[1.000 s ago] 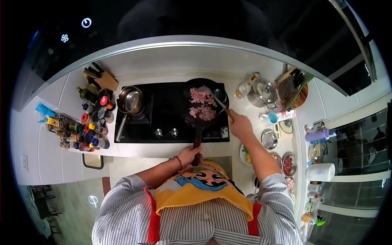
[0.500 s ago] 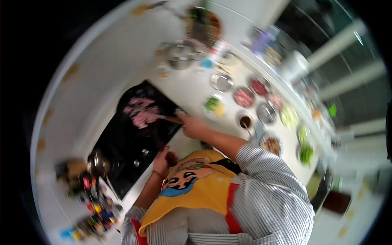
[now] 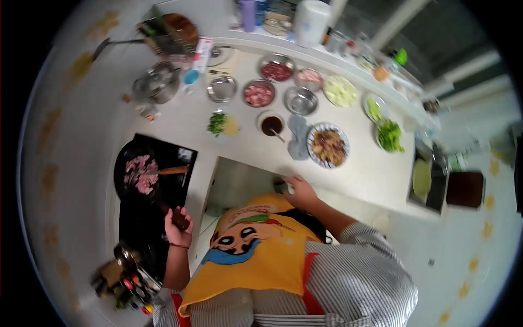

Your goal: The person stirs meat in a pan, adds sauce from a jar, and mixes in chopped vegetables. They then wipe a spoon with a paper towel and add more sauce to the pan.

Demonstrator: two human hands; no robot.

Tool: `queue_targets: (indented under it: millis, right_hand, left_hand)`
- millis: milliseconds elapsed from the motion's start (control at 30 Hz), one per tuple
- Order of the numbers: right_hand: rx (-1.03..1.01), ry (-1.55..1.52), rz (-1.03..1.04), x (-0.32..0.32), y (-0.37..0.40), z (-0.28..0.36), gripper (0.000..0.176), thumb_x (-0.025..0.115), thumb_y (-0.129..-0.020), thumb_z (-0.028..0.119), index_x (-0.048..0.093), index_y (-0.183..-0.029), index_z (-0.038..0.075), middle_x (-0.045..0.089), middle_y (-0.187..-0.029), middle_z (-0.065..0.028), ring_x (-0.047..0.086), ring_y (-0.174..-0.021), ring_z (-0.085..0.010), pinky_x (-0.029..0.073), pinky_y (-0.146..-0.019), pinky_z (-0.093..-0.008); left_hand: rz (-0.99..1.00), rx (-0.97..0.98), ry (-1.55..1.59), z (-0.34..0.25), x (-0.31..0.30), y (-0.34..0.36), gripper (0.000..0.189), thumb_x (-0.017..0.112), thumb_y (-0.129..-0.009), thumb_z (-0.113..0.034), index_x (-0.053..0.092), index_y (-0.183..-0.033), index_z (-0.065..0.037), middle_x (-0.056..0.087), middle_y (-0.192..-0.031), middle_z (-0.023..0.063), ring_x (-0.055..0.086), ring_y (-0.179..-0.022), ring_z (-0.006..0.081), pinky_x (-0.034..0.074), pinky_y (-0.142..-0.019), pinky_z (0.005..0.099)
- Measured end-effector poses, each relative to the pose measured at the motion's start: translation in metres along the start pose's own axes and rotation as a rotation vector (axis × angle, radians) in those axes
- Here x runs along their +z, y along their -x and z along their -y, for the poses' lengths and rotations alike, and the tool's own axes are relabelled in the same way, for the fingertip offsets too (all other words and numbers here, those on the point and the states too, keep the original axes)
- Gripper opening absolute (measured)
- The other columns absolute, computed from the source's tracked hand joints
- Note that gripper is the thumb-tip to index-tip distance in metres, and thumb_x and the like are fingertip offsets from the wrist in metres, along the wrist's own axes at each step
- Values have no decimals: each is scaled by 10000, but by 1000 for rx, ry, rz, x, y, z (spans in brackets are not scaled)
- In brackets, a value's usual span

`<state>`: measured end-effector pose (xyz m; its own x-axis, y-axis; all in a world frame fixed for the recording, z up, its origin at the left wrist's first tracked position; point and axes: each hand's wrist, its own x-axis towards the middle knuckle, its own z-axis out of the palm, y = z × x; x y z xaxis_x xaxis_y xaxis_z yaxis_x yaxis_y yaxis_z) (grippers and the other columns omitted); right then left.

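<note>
My left hand [image 3: 178, 231] is closed round the brown handle [image 3: 180, 219] of a dark wok [image 3: 125, 182] on the black hob. Chopped pink meat [image 3: 143, 173] lies in the wok. A spatula with a wooden handle [image 3: 173, 170] rests there, its blade among the meat and its handle out over the hob. My right hand [image 3: 299, 193] holds nothing, fingers apart and stretched out at the counter's front edge, beside a small dark round thing [image 3: 280, 185]. Nearest it on the counter are a patterned plate of browned food [image 3: 328, 145] and a grey cloth [image 3: 298, 137].
Bowls of raw meat [image 3: 259, 93], a bowl of dark sauce [image 3: 272, 125] with a spoon and a plate of chopped greens [image 3: 217, 123] stand on the counter. Leafy greens [image 3: 389, 135] are near the sink [image 3: 435, 188]. A pot [image 3: 162, 82] stands in the far left corner.
My right hand has let go of the spatula, leaving it in the wok, and moved right to the counter edge. My left hand stays on the wok handle. The view has turned rightward.
</note>
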<state>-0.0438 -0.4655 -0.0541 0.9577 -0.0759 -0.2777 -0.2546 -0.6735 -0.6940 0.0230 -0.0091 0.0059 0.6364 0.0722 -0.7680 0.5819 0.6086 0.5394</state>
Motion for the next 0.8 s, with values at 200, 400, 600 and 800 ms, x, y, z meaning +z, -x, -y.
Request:
queue_targets:
  millis: [200, 400, 600, 800]
  right_hand:
    - [-79, 5, 171, -72, -16, -57, 411, 747, -847, 241, 671, -1212, 68, 651, -1166, -154, 677, -988, -291, 554, -870, -411]
    - [-237, 90, 312, -106, -50, -46, 385, 759, -859, 212, 680, -1199, 51, 659, -1114, -149, 682, -943, -287, 553, -829, -420]
    - [-424, 130, 497, -80, -75, -10, 393, 730, -852, 234, 693, -1177, 15, 685, -1061, -172, 695, -936, -310, 550, -838, -414]
    - [-536, 187, 776, -47, -66, 50, 418, 731, -901, 301, 684, -1191, 3, 688, -1099, -171, 722, -945, -246, 576, -790, -390]
  left_hand:
    - [-207, 166, 6, 15, -1, -5, 244, 650, -969, -344, 620, -1150, -184, 713, -941, -10, 596, -648, 110, 510, -522, 260]
    - [-229, 180, 3, 15, 19, -6, 160, 614, -1010, -308, 613, -1091, -169, 718, -949, -7, 572, -666, 76, 476, -549, 216]
    - [-188, 229, 36, 42, 4, 5, 489, 593, -961, -558, 626, -1220, -145, 706, -1119, 32, 689, -893, 174, 583, -781, 344]
    - [-162, 264, 219, 72, -43, 62, 720, 462, -1007, -643, 434, -1507, -125, 678, -1240, 61, 708, -907, 196, 576, -787, 342]
